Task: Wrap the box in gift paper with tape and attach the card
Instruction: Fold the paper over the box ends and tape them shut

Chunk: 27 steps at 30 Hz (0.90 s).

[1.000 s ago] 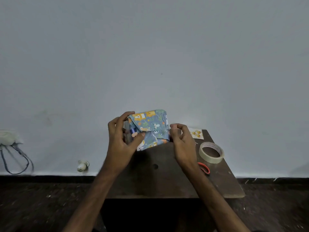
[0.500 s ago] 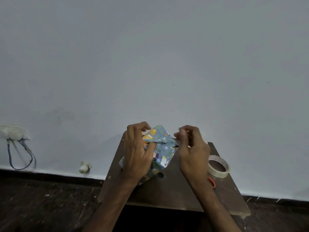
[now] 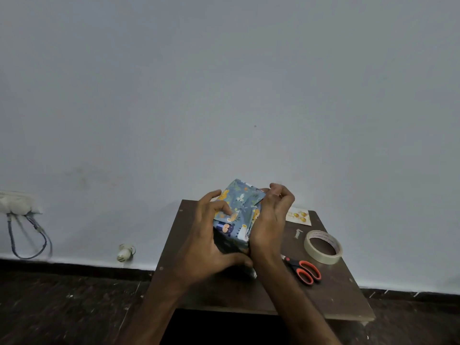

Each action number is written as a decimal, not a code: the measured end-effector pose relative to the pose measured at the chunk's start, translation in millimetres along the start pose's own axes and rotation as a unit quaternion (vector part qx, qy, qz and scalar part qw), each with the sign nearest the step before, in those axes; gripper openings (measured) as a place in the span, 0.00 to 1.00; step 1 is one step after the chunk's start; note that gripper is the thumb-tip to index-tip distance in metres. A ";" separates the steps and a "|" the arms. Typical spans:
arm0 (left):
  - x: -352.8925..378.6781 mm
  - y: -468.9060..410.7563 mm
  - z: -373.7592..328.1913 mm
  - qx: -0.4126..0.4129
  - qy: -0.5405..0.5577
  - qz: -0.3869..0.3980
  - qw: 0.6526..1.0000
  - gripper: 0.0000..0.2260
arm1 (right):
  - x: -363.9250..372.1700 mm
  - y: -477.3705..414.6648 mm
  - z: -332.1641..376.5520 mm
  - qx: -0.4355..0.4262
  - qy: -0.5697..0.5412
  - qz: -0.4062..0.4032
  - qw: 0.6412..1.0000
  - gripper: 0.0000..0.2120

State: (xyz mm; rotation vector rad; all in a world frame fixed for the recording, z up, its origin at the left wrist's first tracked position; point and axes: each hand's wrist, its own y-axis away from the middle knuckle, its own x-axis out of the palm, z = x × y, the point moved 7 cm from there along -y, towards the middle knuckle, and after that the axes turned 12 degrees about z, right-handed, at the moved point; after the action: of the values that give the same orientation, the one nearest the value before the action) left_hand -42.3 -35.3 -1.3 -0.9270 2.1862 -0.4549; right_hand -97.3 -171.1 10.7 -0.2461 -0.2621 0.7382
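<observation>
Holding the box (image 3: 231, 227), wrapped in blue animal-print gift paper (image 3: 239, 200), over the bench (image 3: 224, 295) at lower centre of the frame. Cannot tell whether resting on the wood or lifted clear.

Clamped on it with the left grip (image 3: 206, 235), fingers across the upper face and thumb tucked under the near edge. Pressed against its right side with the right grip (image 3: 271, 220), fingers curled over the far corner. Clamped on the box as well, though cannot tell whether pinching a loose flap there.

Turned since a second ago: then stood up with a folded end toward the camera, half a second ago tipped over under the left grip, now tilted back with a printed face up. Uncovered again the card (image 3: 297, 215), flat on the bench just right of the box and not yet attached. Lying untouched at lower right: tape roll (image 3: 323, 246) and orange-handled scissors (image 3: 305, 268).

Probably means one end folded and the other being creased or checked. Taping that end and fixing the card yet to do. Worth watching for a fold springing open, with no tape in either grip.
</observation>
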 end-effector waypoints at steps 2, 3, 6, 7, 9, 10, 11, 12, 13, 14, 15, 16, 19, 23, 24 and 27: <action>0.4 2.1 -2.7 -0.007 -0.011 -0.019 1.000 0.36 | 0.4 -0.7 -7.8 0.021 -0.026 0.014 0.999 0.06; -1.2 2.5 -5.7 0.000 -0.023 -0.031 0.999 0.34 | -1.1 -4.4 -12.1 0.036 -0.047 0.020 0.998 0.05; -3.8 2.8 -15.3 0.025 -0.054 -0.055 0.997 0.32 | -16.8 -13.1 -3.4 0.016 -0.062 0.027 0.998 0.03; -4.3 1.8 -17.5 0.029 -0.062 -0.058 0.996 0.31 | -25.6 -14.2 11.1 -0.039 -0.012 0.018 0.999 0.02; -4.7 -0.1 -20.9 0.034 -0.091 -0.056 0.994 0.31 | -35.6 -9.4 47.8 -0.194 0.137 0.023 0.971 0.01; -4.6 -0.9 -21.2 0.036 -0.105 -0.053 0.992 0.31 | -34.1 -4.3 61.5 -0.273 0.226 0.040 0.934 0.01; -4.6 -1.5 -21.3 0.038 -0.115 -0.050 0.991 0.31 | -29.1 2.2 70.5 -0.341 0.315 0.057 0.884 0.01; -4.0 -1.8 -21.3 0.039 -0.120 -0.048 0.991 0.31 | -23.5 8.8 74.8 -0.392 0.393 0.070 0.829 0.01; -3.6 -2.1 -20.9 0.039 -0.124 -0.043 0.991 0.31 | -18.1 13.3 72.2 -0.428 0.453 0.077 0.778 0.02; -2.7 -2.1 -21.4 0.039 -0.129 -0.038 0.990 0.31 | -14.3 18.9 70.1 -0.454 0.494 0.080 0.737 0.03; -2.1 -1.9 -21.7 0.039 -0.136 -0.033 0.989 0.31 | -11.3 23.5 66.2 -0.473 0.521 0.080 0.706 0.04; -1.6 -1.9 -22.4 0.039 -0.142 -0.030 0.989 0.31 | -9.1 27.8 62.3 -0.487 0.539 0.079 0.682 0.04; -2.4 -1.0 -22.2 0.037 -0.144 -0.026 0.989 0.31 | -4.3 35.7 52.4 -0.512 0.567 0.085 0.640 0.12; -3.9 -0.6 -20.2 0.038 -0.145 -0.022 0.988 0.31 | 0.2 40.4 46.4 -0.520 0.575 0.111 0.622 0.19; -3.9 -0.6 -19.7 0.036 -0.145 -0.021 0.988 0.31 | 0.5 40.3 46.4 -0.520 0.576 0.114 0.621 0.19; -5.0 -0.7 -18.2 0.035 -0.144 -0.022 0.989 0.32 | 1.6 38.1 45.7 -0.513 0.569 0.132 0.629 0.15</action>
State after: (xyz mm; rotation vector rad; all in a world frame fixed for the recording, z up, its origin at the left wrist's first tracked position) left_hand -52.7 -31.4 13.9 -0.9422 1.8797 -0.3898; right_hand -134.7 -136.9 42.0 -1.8227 0.6502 0.5076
